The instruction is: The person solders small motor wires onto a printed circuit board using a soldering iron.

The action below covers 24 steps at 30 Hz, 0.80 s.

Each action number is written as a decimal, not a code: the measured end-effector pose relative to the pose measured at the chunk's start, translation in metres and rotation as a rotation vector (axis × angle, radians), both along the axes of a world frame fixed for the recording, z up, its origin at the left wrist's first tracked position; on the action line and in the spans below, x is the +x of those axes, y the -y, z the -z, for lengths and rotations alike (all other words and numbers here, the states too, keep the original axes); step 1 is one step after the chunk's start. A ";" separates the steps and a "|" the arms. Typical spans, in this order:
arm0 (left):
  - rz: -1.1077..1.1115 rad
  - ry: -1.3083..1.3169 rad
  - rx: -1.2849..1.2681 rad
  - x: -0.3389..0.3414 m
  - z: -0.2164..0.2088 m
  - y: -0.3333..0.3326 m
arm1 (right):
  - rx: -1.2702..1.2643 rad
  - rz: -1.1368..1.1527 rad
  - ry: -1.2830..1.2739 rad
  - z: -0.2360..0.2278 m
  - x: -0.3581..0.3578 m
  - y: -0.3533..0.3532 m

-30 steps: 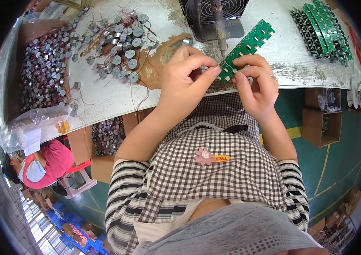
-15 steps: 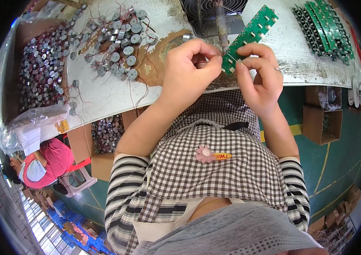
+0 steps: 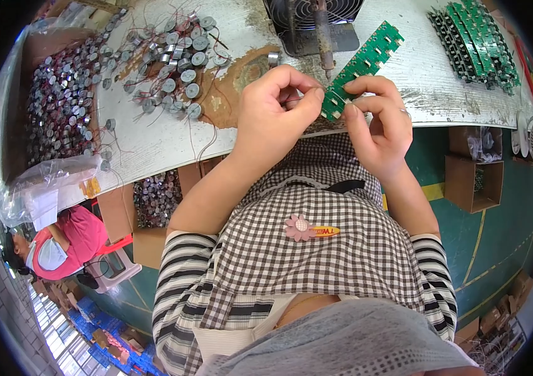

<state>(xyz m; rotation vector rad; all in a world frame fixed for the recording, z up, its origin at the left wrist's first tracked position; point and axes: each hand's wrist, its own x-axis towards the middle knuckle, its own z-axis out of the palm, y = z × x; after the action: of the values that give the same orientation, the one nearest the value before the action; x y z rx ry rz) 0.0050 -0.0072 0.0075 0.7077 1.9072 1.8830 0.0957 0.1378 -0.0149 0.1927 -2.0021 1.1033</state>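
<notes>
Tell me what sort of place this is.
Likely an electronics assembly workshop: a green circuit board is in hand, more boards are stacked at right, and small wired metal parts lie heaped on the bench.

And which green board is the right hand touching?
The single green board, held slanting by the right hand; the other green boards lie bunched together farther right.

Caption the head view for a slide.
Right fingers hold a long green circuit board near a brownish metal rod; left fingers pinch together.
</notes>
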 end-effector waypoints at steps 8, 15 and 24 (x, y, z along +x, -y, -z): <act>0.001 -0.065 -0.120 -0.005 -0.001 -0.002 | 0.026 0.028 -0.012 -0.003 -0.008 0.000; -0.071 -0.102 -0.034 0.000 0.002 -0.004 | 0.009 0.040 0.004 0.000 -0.005 0.003; 0.030 -0.181 -0.084 0.003 0.004 0.002 | -0.201 0.072 0.078 0.006 0.010 0.007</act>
<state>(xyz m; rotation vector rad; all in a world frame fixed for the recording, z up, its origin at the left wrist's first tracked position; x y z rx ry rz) 0.0077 -0.0091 0.0034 0.9014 2.0595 1.7623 0.1056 0.1309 -0.0205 -0.0271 -1.9346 1.2737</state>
